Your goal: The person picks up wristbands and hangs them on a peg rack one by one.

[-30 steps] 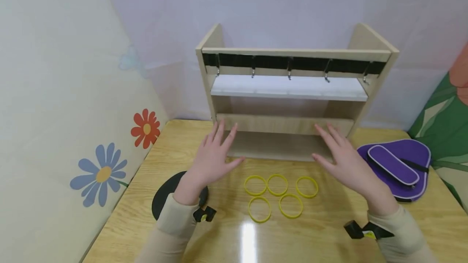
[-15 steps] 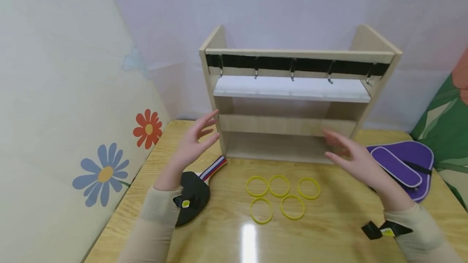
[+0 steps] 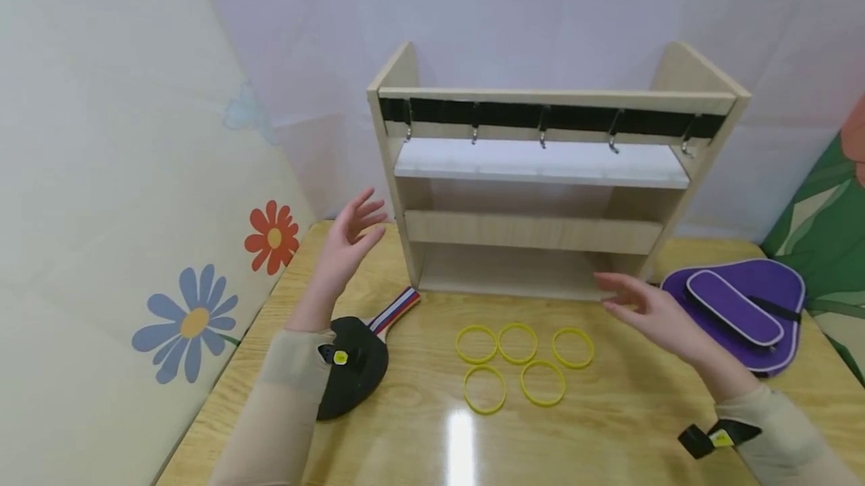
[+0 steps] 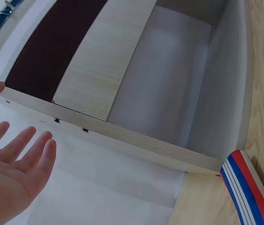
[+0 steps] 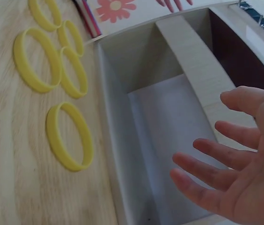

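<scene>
My left hand is raised beside the left side of a small wooden shelf, fingers loosely bent and holding nothing. Below it, a table tennis paddle lies on the table, black face up, partly covered by my left forearm. Its striped handle points toward the shelf. My right hand hovers before the shelf's lower right corner with relaxed, spread fingers and nothing in them. Several yellow rings lie flat on the table between the hands.
Several metal hooks hang from a black strip along the shelf's top front. A purple case with white piping lies at the right, beyond my right forearm. Walls with printed flowers stand left and right of the wooden table.
Both hands have moved apart: the left went left and upward, uncovering the paddle handle, and the right went right and lower. The rings and the shelf stay in place.
</scene>
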`<action>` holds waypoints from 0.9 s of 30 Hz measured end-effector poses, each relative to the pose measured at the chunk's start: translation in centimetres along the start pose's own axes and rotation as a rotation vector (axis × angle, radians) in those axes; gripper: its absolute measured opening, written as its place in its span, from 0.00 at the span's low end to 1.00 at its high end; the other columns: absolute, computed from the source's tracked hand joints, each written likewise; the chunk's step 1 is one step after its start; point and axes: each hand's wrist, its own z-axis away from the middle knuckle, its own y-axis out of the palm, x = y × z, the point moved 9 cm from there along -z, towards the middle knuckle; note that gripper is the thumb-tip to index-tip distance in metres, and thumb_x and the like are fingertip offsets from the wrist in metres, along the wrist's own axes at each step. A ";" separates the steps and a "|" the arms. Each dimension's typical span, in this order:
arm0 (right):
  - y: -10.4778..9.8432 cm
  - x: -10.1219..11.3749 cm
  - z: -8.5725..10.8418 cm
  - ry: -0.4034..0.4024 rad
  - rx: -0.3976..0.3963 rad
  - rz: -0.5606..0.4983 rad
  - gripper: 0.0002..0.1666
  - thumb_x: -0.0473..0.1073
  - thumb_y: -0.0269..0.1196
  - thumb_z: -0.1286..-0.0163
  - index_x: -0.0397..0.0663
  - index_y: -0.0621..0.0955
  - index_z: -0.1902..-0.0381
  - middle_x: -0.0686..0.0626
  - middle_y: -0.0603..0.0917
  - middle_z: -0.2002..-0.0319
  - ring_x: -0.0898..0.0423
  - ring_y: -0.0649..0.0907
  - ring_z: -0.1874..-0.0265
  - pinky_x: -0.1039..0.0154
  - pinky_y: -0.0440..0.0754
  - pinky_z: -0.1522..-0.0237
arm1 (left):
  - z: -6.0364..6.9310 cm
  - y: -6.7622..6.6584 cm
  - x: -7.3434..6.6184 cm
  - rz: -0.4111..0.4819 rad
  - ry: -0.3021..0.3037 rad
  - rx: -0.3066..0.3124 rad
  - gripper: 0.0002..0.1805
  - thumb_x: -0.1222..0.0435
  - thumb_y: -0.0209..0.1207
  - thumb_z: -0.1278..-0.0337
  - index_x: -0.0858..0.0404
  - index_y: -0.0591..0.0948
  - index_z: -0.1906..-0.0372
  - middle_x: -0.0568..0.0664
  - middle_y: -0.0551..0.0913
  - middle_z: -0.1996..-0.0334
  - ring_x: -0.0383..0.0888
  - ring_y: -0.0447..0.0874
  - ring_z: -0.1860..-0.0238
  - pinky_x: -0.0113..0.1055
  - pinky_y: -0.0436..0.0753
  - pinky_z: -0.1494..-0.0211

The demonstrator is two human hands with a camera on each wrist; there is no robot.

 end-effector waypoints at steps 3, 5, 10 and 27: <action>0.3 -0.7 -0.1 0.009 0.007 0.005 0.28 0.41 0.59 0.27 0.37 0.71 0.33 0.34 0.76 0.37 0.45 0.84 0.50 0.68 0.80 0.55 | -0.8 0.1 0.7 0.019 -0.021 -0.011 0.35 0.67 0.55 0.31 0.56 0.58 0.23 0.59 0.67 0.28 0.57 0.68 0.30 0.55 0.67 0.29; 0.4 -1.1 -0.1 0.008 0.014 0.005 0.28 0.41 0.59 0.27 0.36 0.71 0.33 0.33 0.76 0.37 0.42 0.84 0.50 0.67 0.81 0.56 | -1.3 0.3 1.1 0.041 -0.026 -0.004 0.36 0.68 0.55 0.31 0.56 0.57 0.23 0.60 0.65 0.27 0.58 0.66 0.29 0.55 0.67 0.29; 0.7 -2.0 -0.3 -0.011 0.036 -0.006 0.27 0.38 0.60 0.29 0.34 0.72 0.35 0.32 0.79 0.41 0.40 0.85 0.52 0.66 0.81 0.58 | -2.6 1.1 1.5 0.098 -0.025 -0.003 0.37 0.70 0.56 0.33 0.59 0.56 0.23 0.61 0.63 0.26 0.58 0.63 0.28 0.53 0.66 0.28; 3.9 -5.6 -0.7 0.027 0.149 -0.177 0.25 0.32 0.62 0.33 0.25 0.72 0.40 0.28 0.83 0.55 0.49 0.87 0.64 0.61 0.85 0.68 | -5.2 3.2 3.4 0.162 -0.065 -0.035 0.37 0.64 0.61 0.36 0.56 0.61 0.24 0.56 0.66 0.27 0.53 0.63 0.27 0.51 0.65 0.27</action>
